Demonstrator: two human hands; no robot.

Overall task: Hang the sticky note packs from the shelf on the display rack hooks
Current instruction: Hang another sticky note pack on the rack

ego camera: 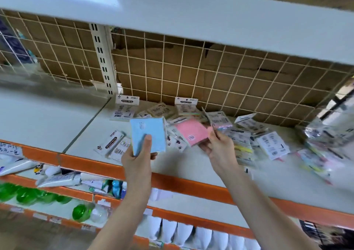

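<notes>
In the middle of the frame, over the grey shelf (191, 165), both hands are busy; the left hand (138, 154) is gripping a blue sticky note pack (148, 135), thumb pressing on its face and fingers curling behind it, holding it upright; the right hand (216, 146) is pinching a pink pack (192, 132) by its lower right corner, lifting it a bit off the pile — looks like another clear-wrapped pack (218, 120) is sitting in the same fingers, but it's blurry so I can't say for sure.

The rest of the sticky note packs (249, 135) are lying scattered across the centre and right of the shelf, a couple are leaning against the wire grid (191, 73) at the back, and two more are lying flat toward centre left (112, 144). I'm not seeing any hooks on that grid, so I can't tell where these are going.

Handling-wise, I'm guessing these are light, blocky little things; the paper stack is stiff-ish but the plastic wrap is probably slippery, so a corner pinch may slide. The white header card on top is where the hang hole should be — I'd be gripping the block by its edges, leaving that card free for the hook.
</notes>
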